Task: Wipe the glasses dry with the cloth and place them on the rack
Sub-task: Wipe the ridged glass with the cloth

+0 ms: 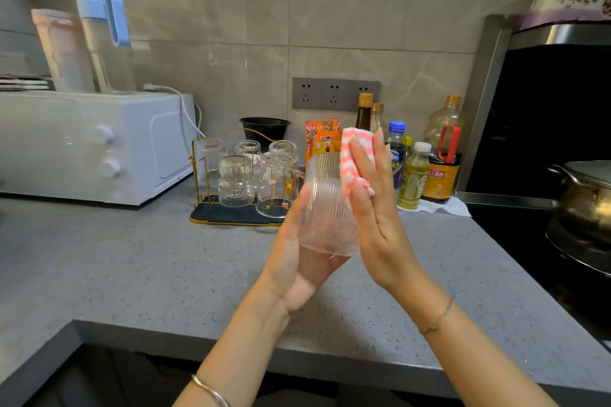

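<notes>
I am facing a wall of large beige marbled tiles (pixel 363 10) that is catching soft light, with a dark three-socket panel (pixel 335 93) set into it. Below the panel a grey speckled countertop (pixel 132 258) is stretching out. Left of the panel a white oven (pixel 99 145) is sitting, right of it a steel-edged black hood (pixel 545 116) is looming, and just beneath it bottles (pixel 439 168) are crowding.

rack (pixel 211 219) on tabletop (pixel 132 258), at the back | oven (pixel 99 149) left of rack | bottles (pixel 413 175) right of rack | held glass (pixel 327 208) before rack, between left hand (pixel 297 261) and right hand (pixel 380 218) | cloth (pixel 350 172) between glass and right hand | pot (pixel 582 205) at far right
</notes>
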Tool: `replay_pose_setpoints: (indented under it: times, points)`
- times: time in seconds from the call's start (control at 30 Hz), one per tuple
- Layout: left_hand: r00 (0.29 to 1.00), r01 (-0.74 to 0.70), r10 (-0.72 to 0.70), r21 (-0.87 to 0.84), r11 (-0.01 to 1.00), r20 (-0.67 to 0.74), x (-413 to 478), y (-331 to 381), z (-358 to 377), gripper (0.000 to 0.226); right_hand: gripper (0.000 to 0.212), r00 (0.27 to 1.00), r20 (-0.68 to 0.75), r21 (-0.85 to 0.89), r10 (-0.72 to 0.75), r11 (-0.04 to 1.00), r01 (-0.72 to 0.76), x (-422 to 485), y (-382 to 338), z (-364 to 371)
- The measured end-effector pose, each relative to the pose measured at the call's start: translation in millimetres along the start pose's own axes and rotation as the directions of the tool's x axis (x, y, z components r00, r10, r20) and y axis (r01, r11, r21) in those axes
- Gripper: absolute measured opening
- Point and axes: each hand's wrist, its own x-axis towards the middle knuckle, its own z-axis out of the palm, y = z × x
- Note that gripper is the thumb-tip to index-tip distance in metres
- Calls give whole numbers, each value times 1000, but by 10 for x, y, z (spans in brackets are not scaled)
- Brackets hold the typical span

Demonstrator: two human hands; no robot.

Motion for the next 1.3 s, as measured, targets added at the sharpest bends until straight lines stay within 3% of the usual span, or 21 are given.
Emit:
replay_pose_setpoints:
  times: [0.13,0.27,0.4,0.57,0.73,1.0,1.2,1.3]
  points:
    - [998,-61,62,-25,998,15,22,9,9,55,49,999,21,13,24,1000,-24,-128,7,35]
    - [998,-52,50,-61,997,-30,79,39,8,76,50,997,75,39,26,999,-29,-357,11,140]
    - [996,-12,8,-47,999,-84,110,104,9,66,49,991,131,-33,-24,999,29,-481,-15,193]
    - [999,-12,12,-9,1000,-36,100,150,16,54,50,989,148,-118,-29,992,47,-375,2,144]
    - [1000,-2,2,43,999,-13,98,156,31,56,51,995,85,-156,-60,985,73,-185,18,99]
    - [999,-8,9,-40,999,34,57,66,141,58,50,998,15,116,59,991,-60,80,-45,-58]
    - [998,-48,43,-113,992,-41,117,41,141,70,45,999,36,100,35,994,-39,-165,-51,63]
    - [998,-21,17,-69,997,-58,138,68,88,77,49,998,67,45,23,999,-26,-335,-29,125]
